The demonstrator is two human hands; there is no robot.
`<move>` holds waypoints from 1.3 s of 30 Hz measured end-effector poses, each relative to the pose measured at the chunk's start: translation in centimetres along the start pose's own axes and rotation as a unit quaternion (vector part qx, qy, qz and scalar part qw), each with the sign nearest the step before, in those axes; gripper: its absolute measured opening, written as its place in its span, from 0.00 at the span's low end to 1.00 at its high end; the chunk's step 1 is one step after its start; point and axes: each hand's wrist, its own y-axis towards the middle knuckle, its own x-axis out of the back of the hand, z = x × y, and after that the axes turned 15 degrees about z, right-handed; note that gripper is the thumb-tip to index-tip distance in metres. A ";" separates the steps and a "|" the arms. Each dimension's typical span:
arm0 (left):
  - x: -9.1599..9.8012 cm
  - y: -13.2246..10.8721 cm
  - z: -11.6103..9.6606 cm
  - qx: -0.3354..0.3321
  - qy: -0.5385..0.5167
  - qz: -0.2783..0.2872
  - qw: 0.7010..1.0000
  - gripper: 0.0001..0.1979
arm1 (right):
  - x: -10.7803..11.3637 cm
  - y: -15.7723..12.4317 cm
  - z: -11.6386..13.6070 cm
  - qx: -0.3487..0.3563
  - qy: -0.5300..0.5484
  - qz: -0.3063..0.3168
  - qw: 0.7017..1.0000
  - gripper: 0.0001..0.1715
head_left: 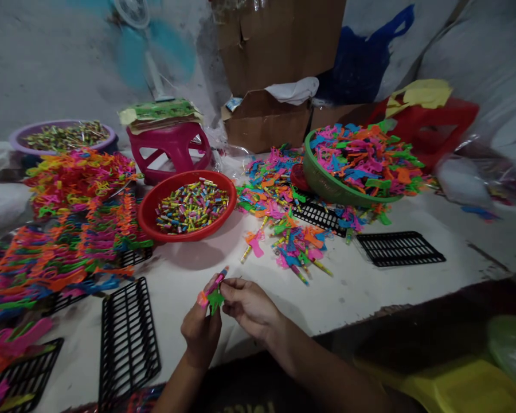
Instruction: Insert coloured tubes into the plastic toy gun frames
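Observation:
Above the table's front part, my left hand (201,330) is closed around a pink plastic toy piece (217,281) with a bluish tip, and a green toy piece (215,301) sticks out beside it. My right hand (251,307) meets it from the right, thumb and forefinger pinched close against these pieces. What lies between those right fingertips is too small to make out. Beyond the hands lies a loose pile of bright toy pieces and printed tubes (298,246). A red basin (144,221) holding many small printed tubes stands behind my left hand.
Black slatted trays (129,338) lie at left, another black tray (399,248) at right. Rows of colourful toy pieces (60,252) cover the left side. A heaped green basin (327,180), a magenta stool (172,152), a purple basin (15,140) and cardboard boxes (266,120) stand behind.

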 end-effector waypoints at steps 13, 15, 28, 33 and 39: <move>0.1 0.7 -1.3 -0.013 -0.022 0.031 0.999 0.17 | -0.2 -0.8 0.8 -0.004 -0.034 -0.004 0.999 0.16; 0.0 0.5 -1.3 0.025 -0.040 0.046 0.998 0.15 | -0.2 -0.7 0.5 0.016 -0.010 -0.002 1.000 0.16; -0.3 1.2 -1.9 -0.017 -0.053 0.058 0.997 0.25 | -0.8 -0.3 -0.9 0.127 0.034 -0.007 0.991 0.13; 0.5 1.4 -0.7 -0.039 -0.122 0.131 0.983 0.25 | -0.4 -0.4 -0.3 0.154 -0.077 -0.014 0.985 0.08; 4.5 4.7 -0.9 0.205 -0.325 0.385 0.839 0.21 | 0.7 -0.9 2.0 0.264 -0.532 -0.064 0.802 0.08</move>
